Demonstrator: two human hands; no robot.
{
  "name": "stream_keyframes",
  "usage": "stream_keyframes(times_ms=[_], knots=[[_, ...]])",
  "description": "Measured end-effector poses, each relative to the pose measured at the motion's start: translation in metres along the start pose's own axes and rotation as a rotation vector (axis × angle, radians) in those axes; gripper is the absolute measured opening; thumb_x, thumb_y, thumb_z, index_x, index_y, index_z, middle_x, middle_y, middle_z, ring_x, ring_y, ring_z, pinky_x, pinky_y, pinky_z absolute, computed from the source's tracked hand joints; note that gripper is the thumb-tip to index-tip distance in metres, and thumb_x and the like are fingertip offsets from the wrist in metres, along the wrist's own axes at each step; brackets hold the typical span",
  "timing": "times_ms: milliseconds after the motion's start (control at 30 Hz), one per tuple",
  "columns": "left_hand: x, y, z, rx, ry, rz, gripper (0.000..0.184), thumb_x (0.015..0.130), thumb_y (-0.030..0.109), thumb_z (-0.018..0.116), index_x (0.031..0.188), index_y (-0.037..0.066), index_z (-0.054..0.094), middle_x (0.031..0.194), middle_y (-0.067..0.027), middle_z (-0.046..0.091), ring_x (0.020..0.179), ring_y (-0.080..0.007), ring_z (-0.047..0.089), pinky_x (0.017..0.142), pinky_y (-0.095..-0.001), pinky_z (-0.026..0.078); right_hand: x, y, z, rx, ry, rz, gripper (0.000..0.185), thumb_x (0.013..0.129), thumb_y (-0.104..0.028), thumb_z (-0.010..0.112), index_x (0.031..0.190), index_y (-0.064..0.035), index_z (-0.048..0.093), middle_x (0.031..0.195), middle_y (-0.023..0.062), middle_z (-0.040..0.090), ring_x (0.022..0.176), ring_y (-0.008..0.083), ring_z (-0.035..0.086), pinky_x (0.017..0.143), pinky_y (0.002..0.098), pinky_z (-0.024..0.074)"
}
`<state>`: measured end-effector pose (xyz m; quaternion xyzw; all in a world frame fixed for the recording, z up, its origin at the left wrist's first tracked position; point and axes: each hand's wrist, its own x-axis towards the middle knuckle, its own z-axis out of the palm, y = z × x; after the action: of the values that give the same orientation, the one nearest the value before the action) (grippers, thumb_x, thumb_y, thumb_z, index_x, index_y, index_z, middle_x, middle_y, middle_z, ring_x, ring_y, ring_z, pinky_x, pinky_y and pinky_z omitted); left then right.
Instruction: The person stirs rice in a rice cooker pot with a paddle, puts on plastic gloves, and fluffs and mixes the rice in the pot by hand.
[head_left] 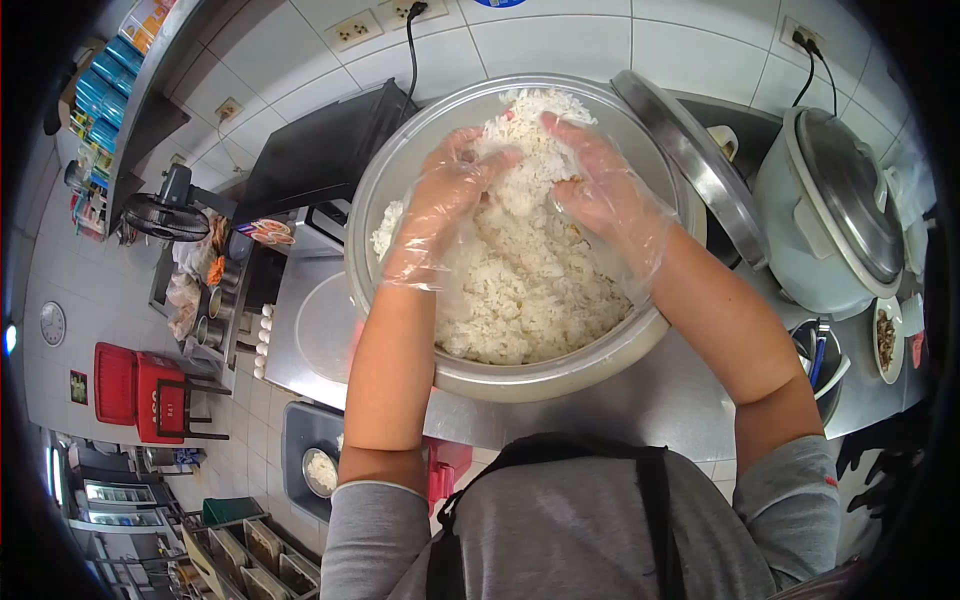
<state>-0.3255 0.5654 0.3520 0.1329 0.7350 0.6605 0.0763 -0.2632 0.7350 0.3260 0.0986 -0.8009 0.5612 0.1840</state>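
Note:
A big round metal pot (pixel 520 385) on the steel counter holds a large heap of cooked white rice (pixel 540 290). Both of my hands are inside it, in loose clear plastic gloves. On the left side of the heap, my left hand (pixel 460 180) has its fingers curled into the rice. My right hand (pixel 600 180) faces it from the other side, fingers bent around the rice at the far part of the heap. Between the two hands, a clump of rice rises toward the far rim. Some fingertips are hidden in the grains.
A metal lid (pixel 690 165) leans against the pot's right side. Further right stand a large rice cooker (pixel 835 215) and a plate of brown bits (pixel 886 340). A grey bin (pixel 300 460) with a bowl of rice is at lower left. The steel counter (pixel 300 300) runs beneath.

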Motion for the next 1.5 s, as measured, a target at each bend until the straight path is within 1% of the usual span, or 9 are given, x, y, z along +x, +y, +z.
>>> stream_keyframes(times_ms=[67,233,400,633,967,1100,1267,1333,1500], knots=[[0.003,-0.004,0.001,0.116,0.034,0.044,0.045,0.081,0.014,0.079,0.118,-0.002,0.059,0.094,-0.0093,0.061,0.075,-0.0149,0.061,0.068,-0.0283,0.052,0.002,-0.008,-0.004,-0.120,-0.075,0.079,0.071,0.075,0.014,0.058,0.142,-0.0050,0.046,0.145,0.0106,0.046,0.135,0.0221,0.042,0.114,0.0321,0.0315],[0.013,-0.020,-0.007,0.137,0.045,0.195,0.030,0.078,0.003,0.073,0.105,-0.001,0.062,0.087,-0.0046,0.060,0.073,-0.0106,0.058,0.065,-0.0260,0.047,0.005,0.044,0.007,0.048,-0.166,-0.286,0.062,0.082,0.007,0.063,0.140,-0.0109,0.048,0.139,0.0104,0.051,0.128,0.0228,0.049,0.110,0.0367,0.0385],[0.016,-0.022,-0.010,0.065,0.122,0.247,0.020,0.078,-0.003,0.066,0.098,0.000,0.064,0.085,-0.0040,0.063,0.071,-0.0089,0.058,0.063,-0.0252,0.046,0.001,0.031,0.015,0.736,-0.257,0.074,0.074,0.073,-0.005,0.083,0.138,-0.0065,0.049,0.144,0.0098,0.047,0.135,0.0175,0.040,0.114,0.0343,0.0334],[0.015,-0.010,-0.016,-0.007,0.252,0.224,0.012,0.084,-0.002,0.063,0.096,0.000,0.066,0.082,-0.0047,0.065,0.062,-0.0101,0.058,0.056,-0.0251,0.048,0.009,-0.007,-0.002,1.261,0.008,0.541,0.070,0.076,-0.003,0.081,0.136,-0.0023,0.045,0.144,0.0100,0.039,0.129,0.0237,0.045,0.112,0.0443,0.0403],[0.005,-0.010,0.006,0.318,0.068,0.276,0.028,0.086,0.018,0.069,0.108,0.001,0.064,0.096,-0.0109,0.064,0.080,-0.0180,0.062,0.071,-0.0324,0.050,0.008,0.034,0.021,0.816,-0.052,0.181,0.052,0.094,-0.021,0.065,0.136,0.0011,0.042,0.140,0.0083,0.035,0.125,0.0216,0.043,0.109,0.0481,0.0440],[0.006,-0.020,0.013,0.668,0.141,0.449,0.035,0.078,0.023,0.075,0.104,0.006,0.060,0.098,-0.0163,0.060,0.097,-0.0266,0.061,0.084,-0.0412,0.048,0.013,0.019,0.017,1.155,0.003,0.464,0.056,0.094,-0.022,0.066,0.138,0.0022,0.041,0.140,0.0113,0.036,0.128,0.0217,0.042,0.111,0.0508,0.0392],[0.015,-0.028,0.004,0.473,0.112,0.342,0.023,0.080,0.005,0.069,0.102,0.006,0.061,0.088,-0.0023,0.060,0.077,-0.0123,0.057,0.071,-0.0269,0.048,0.008,-0.003,0.017,1.124,0.063,0.492,0.053,0.096,-0.023,0.062,0.136,0.0032,0.039,0.140,0.0148,0.036,0.130,0.0244,0.042,0.111,0.0552,0.0377],[0.016,-0.031,0.001,0.323,0.143,0.309,0.018,0.080,0.003,0.067,0.097,0.005,0.061,0.085,-0.0023,0.060,0.074,-0.0123,0.056,0.069,-0.0258,0.047,0.017,0.051,0.022,0.770,-0.086,0.168,0.054,0.094,-0.020,0.065,0.138,-0.0003,0.040,0.142,0.0122,0.036,0.130,0.0236,0.041,0.107,0.0502,0.0415],[0.027,-0.032,-0.021,0.017,0.212,0.240,0.010,0.083,-0.002,0.062,0.091,0.004,0.062,0.085,-0.0015,0.063,0.072,-0.0112,0.057,0.065,-0.0253,0.047,0.021,0.028,0.014,1.297,-0.072,0.438,0.052,0.095,-0.016,0.062,0.139,0.0000,0.039,0.141,0.0117,0.037,0.130,0.0262,0.042,0.105,0.0513,0.0453]])
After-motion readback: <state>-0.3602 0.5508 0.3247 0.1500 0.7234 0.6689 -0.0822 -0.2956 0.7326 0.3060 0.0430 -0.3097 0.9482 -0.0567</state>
